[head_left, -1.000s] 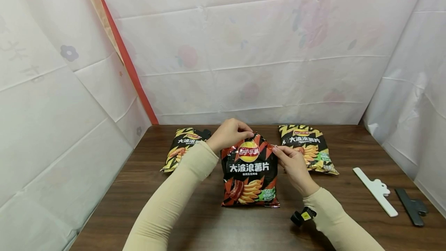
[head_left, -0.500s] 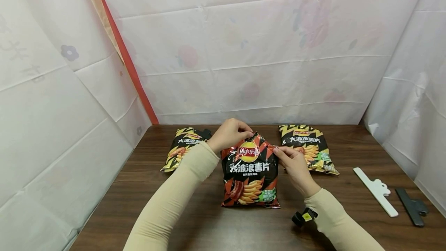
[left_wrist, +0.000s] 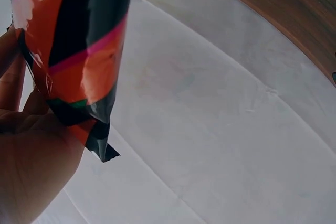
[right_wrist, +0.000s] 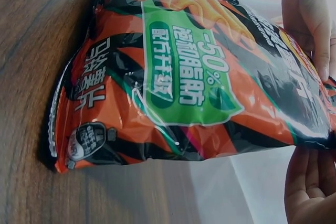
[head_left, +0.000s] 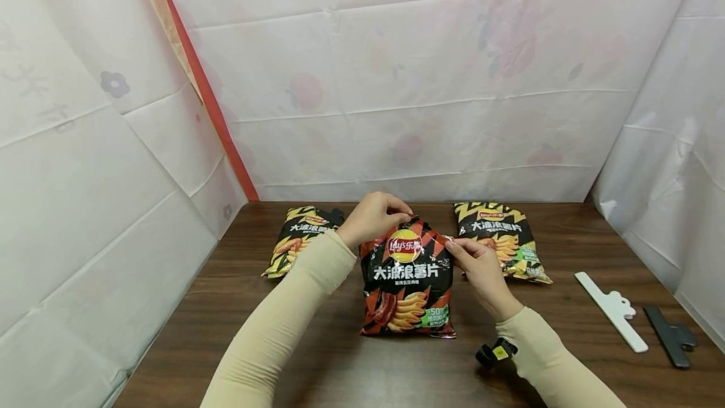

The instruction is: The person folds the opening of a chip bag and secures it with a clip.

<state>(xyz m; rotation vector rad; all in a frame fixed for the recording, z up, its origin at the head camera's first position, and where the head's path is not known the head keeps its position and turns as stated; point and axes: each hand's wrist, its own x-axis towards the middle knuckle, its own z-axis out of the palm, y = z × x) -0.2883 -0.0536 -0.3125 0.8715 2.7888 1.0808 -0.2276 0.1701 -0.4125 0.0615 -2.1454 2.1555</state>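
A red and black Lay's potato chip bag (head_left: pixel 406 282) stands upright in the middle of the head view, its front facing me. At its top edge, my left hand (head_left: pixel 374 219) pinches the bag between thumb and fingers. The upper right corner is pinched by my right hand (head_left: pixel 481 276). In the right wrist view, the bag's bottom seam (right_wrist: pixel 55 119) rests on the table. The bag's side (left_wrist: pixel 79 40) fills the upper left of the left wrist view, beside the hand (left_wrist: pixel 37 161). Whether the top is torn cannot be made out.
Two yellow and black chip bags lie farther back, one at left (head_left: pixel 291 241), partly behind my arm with a dark clip near its top, and one at right (head_left: pixel 498 241). A white bag clip (head_left: pixel 612 310) and a black one (head_left: pixel 669 337) lie on the wooden table (head_left: pixel 187 345) at right.
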